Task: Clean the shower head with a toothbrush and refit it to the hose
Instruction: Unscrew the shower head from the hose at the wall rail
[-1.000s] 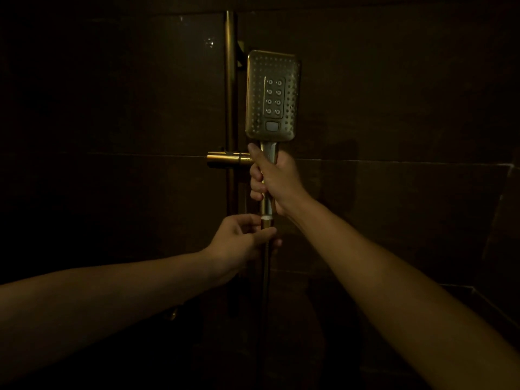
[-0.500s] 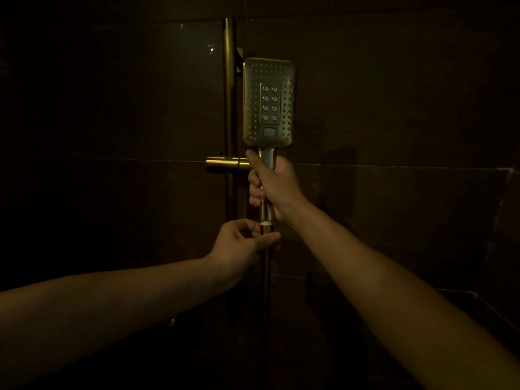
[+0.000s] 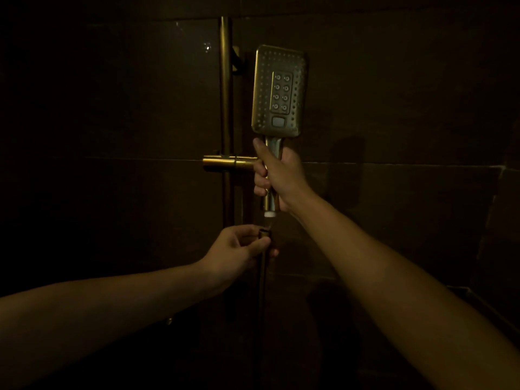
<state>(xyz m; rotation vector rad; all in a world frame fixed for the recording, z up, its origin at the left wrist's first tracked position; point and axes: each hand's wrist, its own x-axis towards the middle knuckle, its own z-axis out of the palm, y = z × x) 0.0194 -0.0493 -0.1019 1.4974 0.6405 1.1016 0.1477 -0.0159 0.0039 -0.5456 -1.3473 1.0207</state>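
A rectangular metal shower head [image 3: 278,90] with rows of nozzles faces me, held upright. My right hand [image 3: 277,175] is wrapped around its handle, and the white threaded end [image 3: 270,214] pokes out below the fist. Just under it, my left hand [image 3: 242,249] pinches the hose nut [image 3: 264,235] at the top of the hose [image 3: 262,280], which hangs straight down. A small gap separates the nut from the white end. No toothbrush is in sight.
A vertical brass rail [image 3: 225,108] runs up the dark tiled wall, with a horizontal slider bracket [image 3: 225,163] just left of my right hand. A ledge edge [image 3: 478,302] shows at lower right. The room is very dim.
The hose nut was against the handle's end earlier. Now the shower head sits slightly higher and the nut lower, with a gap between them.
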